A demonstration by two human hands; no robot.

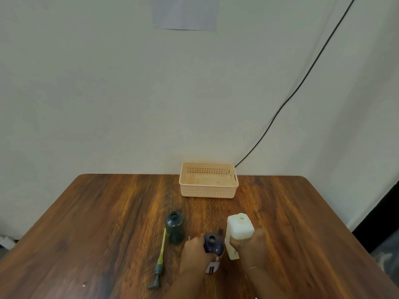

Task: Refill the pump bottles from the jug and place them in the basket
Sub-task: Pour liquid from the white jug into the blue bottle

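Note:
My left hand [195, 250] grips a dark purple bottle [213, 244] standing upright with its neck uncapped. My right hand [248, 244] holds a white translucent jug [238, 228], upright and uncapped, just right of the purple bottle. A dark green bottle [175, 227], also without its pump, stands to the left. Its grey pump head with a yellow-green tube [160, 261] lies flat on the table beside it. A peach plastic basket [209, 189] sits at the table's far edge with nothing in it.
The wooden table [97, 223] meets a pale wall. A black cable [302, 83] runs down the wall to behind the basket. A small label or tag [212, 268] shows below the purple bottle, between my wrists.

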